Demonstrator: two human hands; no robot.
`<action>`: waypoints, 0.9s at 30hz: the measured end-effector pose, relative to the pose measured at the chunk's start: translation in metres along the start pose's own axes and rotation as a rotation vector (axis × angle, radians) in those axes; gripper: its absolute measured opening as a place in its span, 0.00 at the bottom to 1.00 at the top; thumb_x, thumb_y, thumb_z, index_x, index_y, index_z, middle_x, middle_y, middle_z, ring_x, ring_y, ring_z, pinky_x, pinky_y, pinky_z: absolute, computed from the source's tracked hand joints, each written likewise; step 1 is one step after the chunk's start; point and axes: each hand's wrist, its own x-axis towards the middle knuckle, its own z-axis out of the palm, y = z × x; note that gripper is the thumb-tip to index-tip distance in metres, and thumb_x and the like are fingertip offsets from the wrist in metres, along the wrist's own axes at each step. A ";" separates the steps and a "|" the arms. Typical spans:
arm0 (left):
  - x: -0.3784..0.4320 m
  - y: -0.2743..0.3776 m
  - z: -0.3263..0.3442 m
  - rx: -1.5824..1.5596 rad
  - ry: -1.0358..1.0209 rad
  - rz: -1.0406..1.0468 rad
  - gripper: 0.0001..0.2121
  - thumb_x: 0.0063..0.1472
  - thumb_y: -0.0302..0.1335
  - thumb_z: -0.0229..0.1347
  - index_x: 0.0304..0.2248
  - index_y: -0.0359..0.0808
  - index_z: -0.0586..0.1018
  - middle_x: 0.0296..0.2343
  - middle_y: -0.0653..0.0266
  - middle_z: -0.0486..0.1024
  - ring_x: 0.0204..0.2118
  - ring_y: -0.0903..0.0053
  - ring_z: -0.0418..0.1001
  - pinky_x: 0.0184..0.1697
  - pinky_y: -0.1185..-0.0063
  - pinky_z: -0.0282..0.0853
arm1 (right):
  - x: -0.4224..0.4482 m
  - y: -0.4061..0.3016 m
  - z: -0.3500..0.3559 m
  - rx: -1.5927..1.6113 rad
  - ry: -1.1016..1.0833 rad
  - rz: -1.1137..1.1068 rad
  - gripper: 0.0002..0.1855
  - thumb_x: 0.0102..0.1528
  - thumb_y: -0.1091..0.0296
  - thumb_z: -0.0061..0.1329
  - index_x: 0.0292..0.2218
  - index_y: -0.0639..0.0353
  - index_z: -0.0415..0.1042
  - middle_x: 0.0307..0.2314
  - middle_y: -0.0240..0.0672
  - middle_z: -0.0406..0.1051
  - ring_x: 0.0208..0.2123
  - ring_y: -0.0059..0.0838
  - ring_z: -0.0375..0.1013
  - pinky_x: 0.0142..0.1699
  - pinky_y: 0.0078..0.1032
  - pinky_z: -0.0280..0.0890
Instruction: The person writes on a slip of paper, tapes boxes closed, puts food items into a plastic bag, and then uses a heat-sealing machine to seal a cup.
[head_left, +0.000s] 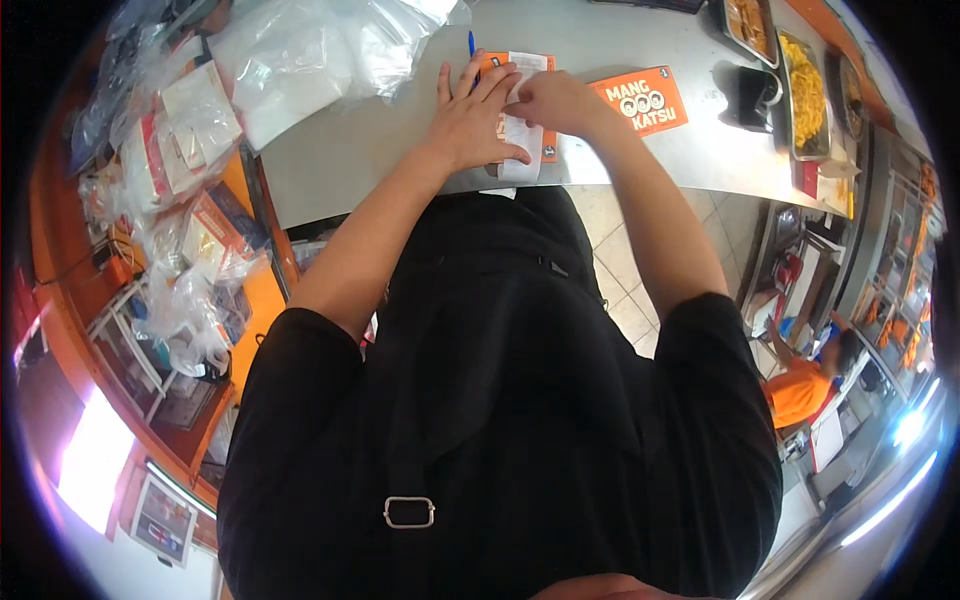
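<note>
An orange printed carton (550, 141) lies on the steel counter, with a long white paper slip (520, 166) along its top. My left hand (471, 124) is spread flat over the carton's left side and the slip, fingers apart. Curled fingers of my right hand (562, 103) touch the slip from the right; whether they pinch it is hidden. A blue pen (471, 43) shows beside the carton, partly behind my left fingers. To the right lies a second orange carton (660, 97) bearing writing and printed faces, partly covered by my right forearm.
Clear plastic bags (300, 60) cover the counter's left end. Bagged boxes (187, 127) sit on an orange shelf at left. At right stand a metal tray of yellow shredded food (804, 97) and a dark container (754, 97). A person in orange (799, 394) is farther right.
</note>
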 end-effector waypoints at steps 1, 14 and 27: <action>0.001 0.000 0.001 -0.004 -0.010 0.004 0.54 0.38 0.59 0.67 0.62 0.40 0.63 0.65 0.71 0.54 0.71 0.63 0.34 0.68 0.44 0.24 | 0.011 0.003 0.016 -0.094 0.059 0.002 0.25 0.56 0.45 0.53 0.31 0.63 0.79 0.26 0.39 0.78 0.32 0.33 0.79 0.38 0.31 0.71; -0.003 -0.002 0.000 -0.025 0.024 0.011 0.55 0.38 0.59 0.68 0.63 0.40 0.62 0.65 0.70 0.54 0.71 0.63 0.36 0.67 0.41 0.25 | -0.075 0.032 0.054 -0.324 0.787 -0.072 0.32 0.59 0.46 0.48 0.57 0.57 0.65 0.51 0.44 0.72 0.51 0.45 0.71 0.53 0.39 0.66; -0.026 0.044 -0.014 0.061 0.084 -0.015 0.45 0.54 0.48 0.63 0.64 0.34 0.58 0.66 0.57 0.51 0.71 0.60 0.40 0.68 0.48 0.34 | -0.090 0.166 -0.032 -0.077 0.952 0.033 0.19 0.57 0.66 0.54 0.50 0.57 0.72 0.45 0.44 0.73 0.49 0.49 0.70 0.55 0.43 0.64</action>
